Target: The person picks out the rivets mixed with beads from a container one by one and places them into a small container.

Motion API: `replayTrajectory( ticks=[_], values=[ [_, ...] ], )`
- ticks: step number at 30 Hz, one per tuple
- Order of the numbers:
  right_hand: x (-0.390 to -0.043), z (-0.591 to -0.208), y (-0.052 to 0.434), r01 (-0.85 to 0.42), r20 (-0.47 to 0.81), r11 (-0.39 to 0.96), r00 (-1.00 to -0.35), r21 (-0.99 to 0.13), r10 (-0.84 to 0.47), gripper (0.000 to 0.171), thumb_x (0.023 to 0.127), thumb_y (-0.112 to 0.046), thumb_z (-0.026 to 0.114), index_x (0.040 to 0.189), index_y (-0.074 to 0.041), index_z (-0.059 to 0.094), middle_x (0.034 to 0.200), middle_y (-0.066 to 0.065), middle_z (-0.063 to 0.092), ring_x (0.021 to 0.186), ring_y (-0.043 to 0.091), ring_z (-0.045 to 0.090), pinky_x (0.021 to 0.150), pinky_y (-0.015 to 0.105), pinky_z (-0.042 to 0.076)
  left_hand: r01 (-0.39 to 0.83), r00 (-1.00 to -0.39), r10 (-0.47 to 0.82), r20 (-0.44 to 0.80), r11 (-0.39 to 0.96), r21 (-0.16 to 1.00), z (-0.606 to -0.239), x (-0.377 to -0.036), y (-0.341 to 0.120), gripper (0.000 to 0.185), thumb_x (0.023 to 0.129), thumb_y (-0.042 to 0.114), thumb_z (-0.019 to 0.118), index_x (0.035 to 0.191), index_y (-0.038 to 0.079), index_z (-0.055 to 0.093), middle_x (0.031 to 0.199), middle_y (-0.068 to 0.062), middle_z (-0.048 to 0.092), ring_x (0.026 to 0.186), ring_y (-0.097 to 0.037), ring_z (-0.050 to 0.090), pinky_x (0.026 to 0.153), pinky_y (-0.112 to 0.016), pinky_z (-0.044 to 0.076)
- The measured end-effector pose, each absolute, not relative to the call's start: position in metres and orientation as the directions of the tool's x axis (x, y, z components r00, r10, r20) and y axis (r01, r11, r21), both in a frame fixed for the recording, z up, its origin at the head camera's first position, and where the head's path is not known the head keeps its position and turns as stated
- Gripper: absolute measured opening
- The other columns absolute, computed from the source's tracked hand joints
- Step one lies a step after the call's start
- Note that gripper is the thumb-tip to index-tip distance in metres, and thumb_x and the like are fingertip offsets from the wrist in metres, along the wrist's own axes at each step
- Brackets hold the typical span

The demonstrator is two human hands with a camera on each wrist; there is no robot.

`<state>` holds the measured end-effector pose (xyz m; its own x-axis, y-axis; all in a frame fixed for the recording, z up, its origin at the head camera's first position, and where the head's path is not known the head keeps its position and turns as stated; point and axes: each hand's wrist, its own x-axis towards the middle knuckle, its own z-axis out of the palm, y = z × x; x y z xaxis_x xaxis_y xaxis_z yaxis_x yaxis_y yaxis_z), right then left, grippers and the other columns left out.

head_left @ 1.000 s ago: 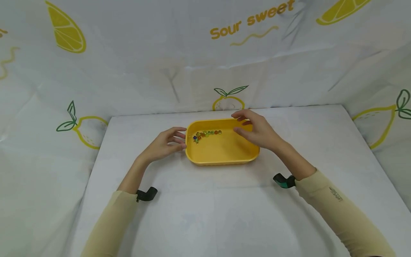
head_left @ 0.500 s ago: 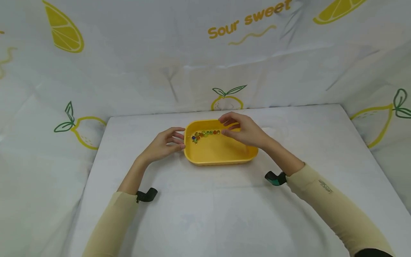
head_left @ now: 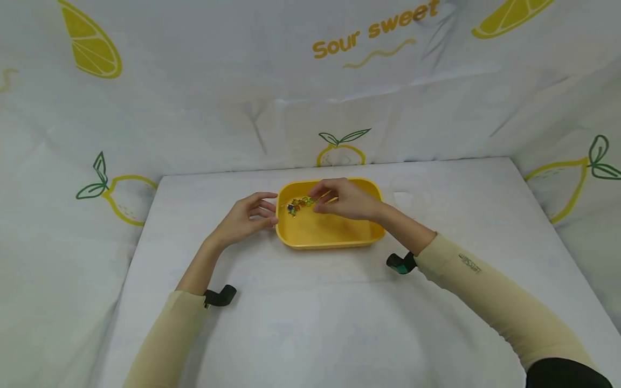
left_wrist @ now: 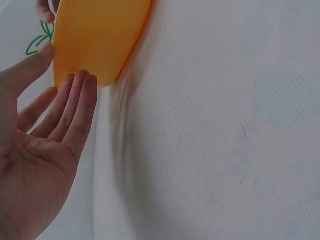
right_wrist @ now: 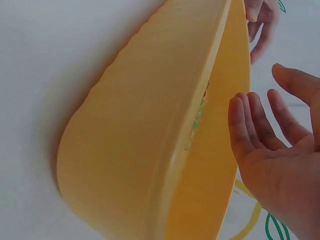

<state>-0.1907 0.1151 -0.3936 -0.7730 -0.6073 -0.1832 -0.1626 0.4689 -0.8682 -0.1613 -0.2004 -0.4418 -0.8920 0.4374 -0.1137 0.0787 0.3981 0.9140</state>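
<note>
A yellow rectangular tray (head_left: 335, 235) with rounded corners sits toward the back of the white table. Small shiny glass marbles (head_left: 296, 205) in yellow, green, orange and blue lie in its back left part. At the tray's left end is my left hand (head_left: 242, 220), fingers extended and fingertips right at the wall. My right hand (head_left: 345, 199) hovers over the tray's interior, its loosely bent fingers overlapping the right end of the marbles in the head view. From the right wrist, the marbles (right_wrist: 196, 120) show past the near rim, and nothing appears between the right hand's (right_wrist: 280, 130) parted fingers and thumb.
White cloth (head_left: 208, 81) printed with lemons hangs behind the table (head_left: 310, 318) and at both sides. A black wrist camera (head_left: 220, 295) sticks out near the left sleeve, and another camera (head_left: 401, 263) near the right one.
My right hand has moved left across the tray, from its right end to the marbles, and now hides some of them. The left hand stays at the tray's left end.
</note>
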Motion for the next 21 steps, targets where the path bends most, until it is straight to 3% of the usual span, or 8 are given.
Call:
replayTrajectory(
  ticks=[13, 21],
  values=[
    [-0.208, -0.402, 0.088, 0.084, -0.433, 0.518, -0.671, -0.851, -0.601, 0.039, 0.105, -0.018, 0.07, 0.141, -0.002, 0.067, 0.14, 0.015, 0.072, 0.119, 0.024, 0.068, 0.112, 0.035, 0.058, 0.061, -0.891, 0.439, -0.112, 0.36, 0.931, -0.447, -0.162, -0.202, 0.065, 0.099, 0.011, 0.08, 0.157, 0.009, 0.052, 0.133, -0.022, 0.069, 0.11, -0.026, 0.073, 0.088, -0.02, 0.064],
    [-0.211, -0.41, 0.071, 0.12, -0.484, 0.545, -0.641, -0.83, -0.596, 0.03, 0.104, -0.012, 0.069, 0.131, -0.001, 0.072, 0.124, 0.013, 0.076, 0.107, 0.025, 0.067, 0.101, 0.027, 0.059, 0.068, -0.892, 0.439, -0.107, 0.364, 0.929, -0.447, -0.162, -0.202, 0.065, 0.098, 0.012, 0.081, 0.157, 0.01, 0.052, 0.131, -0.021, 0.07, 0.108, -0.026, 0.074, 0.088, -0.02, 0.063]
  ],
)
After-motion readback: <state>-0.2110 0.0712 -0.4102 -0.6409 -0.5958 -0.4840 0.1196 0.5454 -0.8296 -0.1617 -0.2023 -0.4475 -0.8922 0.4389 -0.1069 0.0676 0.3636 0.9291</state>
